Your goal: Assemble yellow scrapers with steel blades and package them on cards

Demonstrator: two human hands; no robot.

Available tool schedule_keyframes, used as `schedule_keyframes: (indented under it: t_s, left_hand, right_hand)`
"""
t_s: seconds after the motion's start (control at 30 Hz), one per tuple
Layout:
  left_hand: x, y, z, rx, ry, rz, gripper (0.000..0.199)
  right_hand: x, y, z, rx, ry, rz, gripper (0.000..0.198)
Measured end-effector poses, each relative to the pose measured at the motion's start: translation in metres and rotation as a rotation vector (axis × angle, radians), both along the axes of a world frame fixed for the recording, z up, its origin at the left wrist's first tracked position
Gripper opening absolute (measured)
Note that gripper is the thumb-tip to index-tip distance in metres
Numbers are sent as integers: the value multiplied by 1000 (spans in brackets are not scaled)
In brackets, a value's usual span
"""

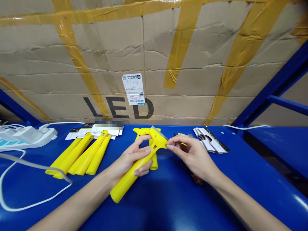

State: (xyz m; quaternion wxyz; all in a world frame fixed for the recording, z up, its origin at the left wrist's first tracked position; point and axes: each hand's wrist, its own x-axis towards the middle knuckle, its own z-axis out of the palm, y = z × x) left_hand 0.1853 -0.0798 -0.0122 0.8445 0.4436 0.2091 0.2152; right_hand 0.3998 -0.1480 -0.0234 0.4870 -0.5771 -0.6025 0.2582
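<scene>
My left hand point(138, 157) is wrapped round the handle of a yellow scraper point(128, 181), whose wide head points up and away with a thin metal blade along its far edge. My right hand point(192, 154) is closed in a pinch at the right corner of that head. A tiny dark bit shows at the fingertips, too small to name. Behind the left hand lies another yellow scraper point(154, 163), partly covered. Under the right hand a red and black tool point(198, 180) shows only in part.
Several yellow handles point(79, 157) lie at the left, by a stack of printed cards point(113, 131). More cards point(211, 140) lie at the right. A white power strip point(31, 138) and its cables point(36, 201) occupy the blue table's point(149, 208) left side. A large taped carton point(154, 64) stands behind.
</scene>
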Motion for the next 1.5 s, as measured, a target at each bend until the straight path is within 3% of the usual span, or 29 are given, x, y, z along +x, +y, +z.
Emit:
schedule_keyframes:
  t_s: [0.2,0.3,0.47,0.6,0.67,0.73,0.83,0.93,1.13,1.37,1.5]
  left_hand:
    - [1,-1,-3,62,-18,-26,30]
    - [-1,-2,-1,103,-8,-60,28]
    - [-3,-5,5,107,7,-87,29]
    - [-2,-6,8,99,0,-42,30]
    - [-2,-3,10,94,-15,6,32]
    - [-2,0,11,78,-7,59,34]
    - [-2,4,11,31,29,154,39]
    - [-1,5,7,13,33,175,40]
    - [0,3,-3,85,-16,99,33]
    - [-1,2,-1,72,-21,88,35]
    - [-1,1,-2,70,-25,89,35]
  right_hand:
    - [-1,-1,1,14,-118,-26,11]
    - [4,-1,3,-43,-2,-26,15]
    - [8,0,7,-143,207,7,44]
    - [11,1,9,-183,259,6,45]
    - [15,2,8,-118,155,-66,38]
    - [19,3,4,-31,-142,-125,28]
    - [21,4,-4,27,-653,-83,23]
    - [18,3,-9,-11,-874,-32,30]
    - [17,5,-7,-56,-901,-10,22]
    - [17,4,-6,-144,-927,25,25]
    - [15,3,-6,-144,-906,60,17]
